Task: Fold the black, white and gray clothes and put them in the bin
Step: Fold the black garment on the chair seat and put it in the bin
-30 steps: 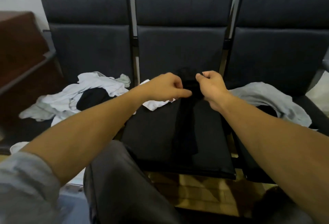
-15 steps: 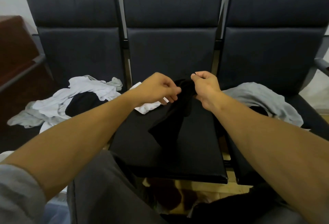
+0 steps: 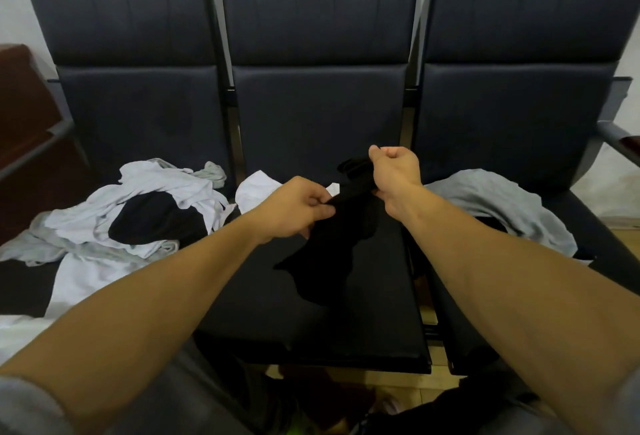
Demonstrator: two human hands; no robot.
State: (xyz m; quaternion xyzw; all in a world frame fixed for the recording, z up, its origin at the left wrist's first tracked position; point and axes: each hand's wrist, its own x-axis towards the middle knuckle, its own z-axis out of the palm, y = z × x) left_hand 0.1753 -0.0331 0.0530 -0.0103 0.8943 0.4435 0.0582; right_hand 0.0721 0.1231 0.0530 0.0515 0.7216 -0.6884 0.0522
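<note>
Black garment [image 3: 332, 237], a small dark piece, hangs at the centre of the frame over the middle seat [image 3: 374, 324] of a three-seat dark bench; the right hand [image 3: 394, 171] grips its upper end with curled fingers, and the left hand [image 3: 298, 208] pinches it lower down; a heap of white, gray and black clothes [image 3: 138, 213] lies on the seat at mid left; a gray garment [image 3: 502, 206] is draped on the seat at mid right.
</note>
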